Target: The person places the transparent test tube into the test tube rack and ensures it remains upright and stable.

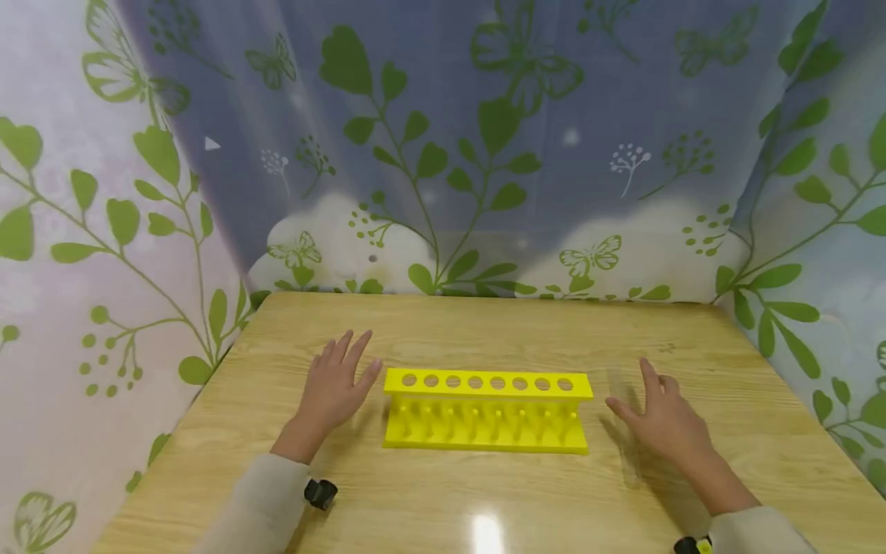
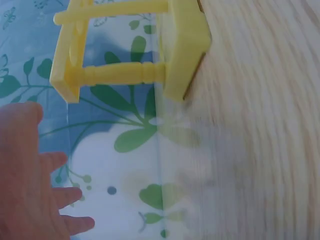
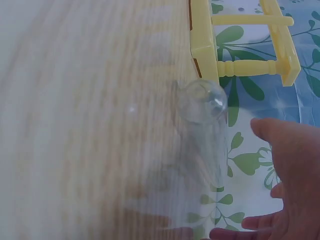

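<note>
A yellow test tube rack stands upright on the table, with a row of round holes on top and pegs below; no tubes stand in it. My left hand is held just left of the rack, fingers spread and holding nothing. To the right of the rack, my right hand hovers with fingers extended over a clear glass test tube. That tube lies lengthwise on the wood, its rounded end towards me, and the hand partly covers it in the head view. The right wrist view shows a gap between hand and tube.
The wooden table ends at a patterned curtain at the back, and similar cloth hangs on both sides. A bright light reflection lies on the near part of the tabletop. Each wrist carries a small black camera.
</note>
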`<state>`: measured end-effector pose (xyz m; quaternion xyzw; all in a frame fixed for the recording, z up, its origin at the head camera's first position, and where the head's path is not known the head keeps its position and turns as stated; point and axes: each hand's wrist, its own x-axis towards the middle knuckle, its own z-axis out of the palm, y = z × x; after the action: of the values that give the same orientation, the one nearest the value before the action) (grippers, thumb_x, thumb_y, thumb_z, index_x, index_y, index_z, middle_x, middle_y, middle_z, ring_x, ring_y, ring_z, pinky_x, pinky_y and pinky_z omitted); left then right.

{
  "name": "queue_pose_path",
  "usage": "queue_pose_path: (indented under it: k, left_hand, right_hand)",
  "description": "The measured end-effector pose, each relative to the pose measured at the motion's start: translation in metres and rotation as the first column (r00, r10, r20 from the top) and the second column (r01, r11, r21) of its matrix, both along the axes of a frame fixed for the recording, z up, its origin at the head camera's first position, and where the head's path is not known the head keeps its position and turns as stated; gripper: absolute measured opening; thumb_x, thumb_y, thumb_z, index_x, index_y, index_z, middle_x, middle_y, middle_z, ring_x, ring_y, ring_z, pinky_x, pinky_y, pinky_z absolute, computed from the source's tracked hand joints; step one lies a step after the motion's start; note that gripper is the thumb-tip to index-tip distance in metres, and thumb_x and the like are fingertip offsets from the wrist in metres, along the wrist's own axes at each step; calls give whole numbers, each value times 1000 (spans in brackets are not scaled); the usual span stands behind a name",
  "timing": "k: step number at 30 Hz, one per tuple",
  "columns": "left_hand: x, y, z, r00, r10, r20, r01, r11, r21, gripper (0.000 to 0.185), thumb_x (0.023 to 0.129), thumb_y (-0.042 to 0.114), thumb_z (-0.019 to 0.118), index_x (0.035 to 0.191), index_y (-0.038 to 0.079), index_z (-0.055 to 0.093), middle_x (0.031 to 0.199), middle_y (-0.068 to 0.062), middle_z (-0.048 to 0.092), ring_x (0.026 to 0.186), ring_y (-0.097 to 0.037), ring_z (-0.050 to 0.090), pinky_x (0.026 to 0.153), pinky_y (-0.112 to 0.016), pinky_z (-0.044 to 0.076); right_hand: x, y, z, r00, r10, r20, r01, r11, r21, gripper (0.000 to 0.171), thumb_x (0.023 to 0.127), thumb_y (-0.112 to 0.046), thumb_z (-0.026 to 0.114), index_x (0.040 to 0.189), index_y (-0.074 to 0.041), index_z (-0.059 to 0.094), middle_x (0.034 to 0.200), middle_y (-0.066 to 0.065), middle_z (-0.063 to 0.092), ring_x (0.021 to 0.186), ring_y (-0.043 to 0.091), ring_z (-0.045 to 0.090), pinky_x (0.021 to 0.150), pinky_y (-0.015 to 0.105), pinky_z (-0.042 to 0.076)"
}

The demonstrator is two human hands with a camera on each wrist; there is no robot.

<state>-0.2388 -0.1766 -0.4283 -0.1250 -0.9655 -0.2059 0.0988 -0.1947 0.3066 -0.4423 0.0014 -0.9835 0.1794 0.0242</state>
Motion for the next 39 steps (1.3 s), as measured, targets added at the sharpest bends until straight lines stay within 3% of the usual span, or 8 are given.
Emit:
queue_pose_path:
  k: [8,13,18,25,31,36,39]
  left_hand:
    - [0,16,2,986,-66,-154,74,996,46,63,98,42,53,150,13,35,149,-24,34,133,-45,36,106,-63,29]
    - [-1,20,5,977,-102,-185,110,993,32,66,94,46,58,149,14,38,148,-22,38,131,-44,40,105,-62,32]
    - [-2,27,3,970,-136,-199,137,991,-10,68,92,47,60,147,13,41,145,-22,41,130,-43,41,105,-61,33]
    - [-1,38,-2,959,-187,-212,175,982,-78,64,92,49,59,144,13,46,142,-20,45,130,-38,42,106,-58,33]
    - [4,45,-2,952,-223,-209,199,971,-131,64,92,51,58,142,13,48,141,-19,46,130,-36,42,107,-58,32]
    - [7,50,-4,952,-240,-188,210,963,-166,66,91,53,57,143,14,47,143,-16,44,132,-37,40,109,-58,29]
    - [9,52,-3,948,-256,-187,229,961,-154,65,91,52,58,143,13,48,143,-16,44,131,-37,41,109,-57,29]
  right_hand:
    - [-5,3,0,996,-46,76,49,998,-39,108,88,-69,48,149,12,11,135,46,26,103,61,48,70,62,47]
    - [-8,0,1,991,-58,116,61,998,-21,107,88,-68,51,144,18,19,133,48,30,111,62,43,83,67,42]
    - [-11,-1,1,990,-62,129,64,998,-10,104,87,-66,53,139,20,29,129,46,38,112,60,43,87,67,41]
    - [-13,-4,2,987,-60,150,59,998,7,98,86,-62,59,132,22,38,121,40,52,107,57,49,83,63,45]
    - [-16,-9,1,978,-69,199,73,997,-15,97,84,-58,65,132,22,38,120,42,51,104,56,53,82,59,48]
    - [-18,-12,1,979,-74,192,79,997,-18,91,84,-54,68,126,22,41,110,39,55,84,41,59,72,50,51]
    - [-19,-14,1,976,-75,203,84,996,-37,80,85,-50,69,117,20,45,92,31,59,68,30,57,61,41,49]
